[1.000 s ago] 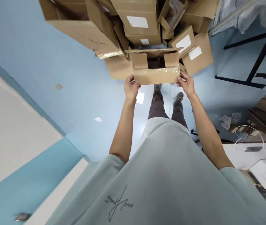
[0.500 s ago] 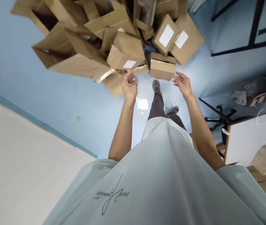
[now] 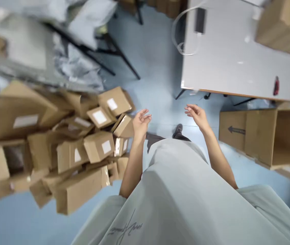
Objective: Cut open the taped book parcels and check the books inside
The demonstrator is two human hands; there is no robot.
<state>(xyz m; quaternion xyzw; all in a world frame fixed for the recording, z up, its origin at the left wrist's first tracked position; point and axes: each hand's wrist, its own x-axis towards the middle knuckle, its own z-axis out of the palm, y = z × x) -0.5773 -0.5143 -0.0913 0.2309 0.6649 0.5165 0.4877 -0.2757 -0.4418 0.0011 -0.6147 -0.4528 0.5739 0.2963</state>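
My left hand (image 3: 140, 121) is raised in front of me, fingers loosely curled and apart, holding nothing. It hovers just right of a heap of cardboard boxes (image 3: 65, 143) piled on the blue floor; the nearest small box (image 3: 123, 126) lies close to my wrist. My right hand (image 3: 196, 114) is also raised and empty, fingers spread, over bare floor. Between my arms I see my pale shirt and one shoe (image 3: 178, 130).
A white table (image 3: 237, 64) with a cable and a power adapter (image 3: 200, 19) stands ahead right. A large cardboard box lying open on its side (image 3: 264, 136) sits at right. Plastic wrapping and a black metal frame (image 3: 83, 54) lie at the back left.
I let go of the open box I held with both hands; it dropped onto the heap. My view has swung right, so the heap is now at left and the table ahead.
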